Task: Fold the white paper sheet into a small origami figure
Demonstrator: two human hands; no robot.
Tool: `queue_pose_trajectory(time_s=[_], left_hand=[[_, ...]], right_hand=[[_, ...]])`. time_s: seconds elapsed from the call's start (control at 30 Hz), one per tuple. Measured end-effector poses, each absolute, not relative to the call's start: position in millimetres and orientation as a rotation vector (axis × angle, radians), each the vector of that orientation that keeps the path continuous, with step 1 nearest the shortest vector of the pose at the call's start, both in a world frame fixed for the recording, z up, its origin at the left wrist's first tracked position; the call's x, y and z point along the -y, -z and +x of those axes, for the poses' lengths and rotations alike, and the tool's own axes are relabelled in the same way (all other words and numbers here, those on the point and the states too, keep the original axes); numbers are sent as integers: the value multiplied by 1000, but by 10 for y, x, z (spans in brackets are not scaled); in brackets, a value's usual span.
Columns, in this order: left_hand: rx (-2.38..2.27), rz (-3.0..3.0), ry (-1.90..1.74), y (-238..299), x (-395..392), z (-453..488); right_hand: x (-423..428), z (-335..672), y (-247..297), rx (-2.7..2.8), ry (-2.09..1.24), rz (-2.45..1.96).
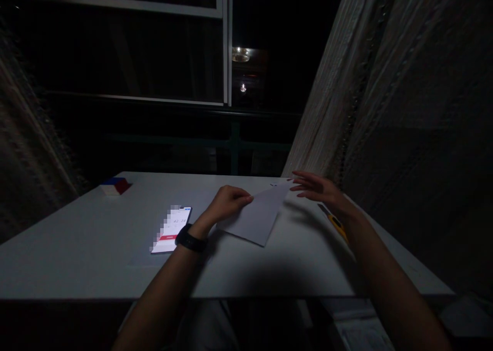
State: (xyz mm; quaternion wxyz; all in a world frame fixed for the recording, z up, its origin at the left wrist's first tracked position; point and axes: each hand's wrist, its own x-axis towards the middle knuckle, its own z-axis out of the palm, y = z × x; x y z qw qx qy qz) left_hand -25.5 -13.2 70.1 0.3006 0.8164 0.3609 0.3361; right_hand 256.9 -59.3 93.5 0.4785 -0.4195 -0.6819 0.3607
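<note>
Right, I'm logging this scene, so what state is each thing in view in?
Paper: held, whether folded unclear
Left hand: closed on the paper
Right hand: open, fingers spread
Phone: lying on the table, screen lit
Watch: worn on the left wrist, dark
Yellow cutter: lying down, blade apparently out
Cube: resting on the table
Curtains: parted

apparently a home: window (227, 48), curtains (331, 84)
</note>
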Motion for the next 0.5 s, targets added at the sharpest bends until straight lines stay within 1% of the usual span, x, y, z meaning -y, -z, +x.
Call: queue_pose_trajectory(time_s=[0.1, 0.2, 0.33, 0.5], left_hand=[[-932, 2124, -927, -671, 134, -237], [-896, 2099, -903, -627, 145, -228], [-881, 2062, -896, -573, 158, -231], [-869, 2025, -881, -517, 161, -229]], right_hand=[[561, 2333, -746, 1621, -937, -937], [533, 2085, -673, 1514, -770, -1005], [516, 1920, -729, 1429, -502, -1079], [535, 1893, -806, 1373, -404, -1096]])
